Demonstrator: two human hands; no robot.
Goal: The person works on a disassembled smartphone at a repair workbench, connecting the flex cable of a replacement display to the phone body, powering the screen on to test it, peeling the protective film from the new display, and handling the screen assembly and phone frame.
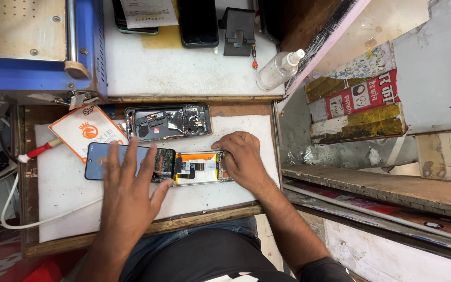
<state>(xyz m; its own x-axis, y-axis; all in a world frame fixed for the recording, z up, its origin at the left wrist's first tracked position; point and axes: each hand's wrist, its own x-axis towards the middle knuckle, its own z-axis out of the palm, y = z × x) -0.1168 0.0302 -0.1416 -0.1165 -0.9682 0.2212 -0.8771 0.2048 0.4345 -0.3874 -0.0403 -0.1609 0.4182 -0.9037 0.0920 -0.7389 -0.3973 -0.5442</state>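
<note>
Nearest, the person's left hand lies open and flat, fingers spread, over the dark screen end of an opened phone on the white mat of the desk; the right hand is also open, its fingertips pressing down on the other end of the phone, where the orange and white insides show. The phone lies flat in the middle of the mat, between both hands. It looks thin and light – and easy to break; the glass may be slippery, and the thin flat cables inside look soft, so it is safest to hold it by its long edges. Just behind it lies a phone back frame; beside that, an orange and white card. Farther back stands a clear spray bottle.
</note>
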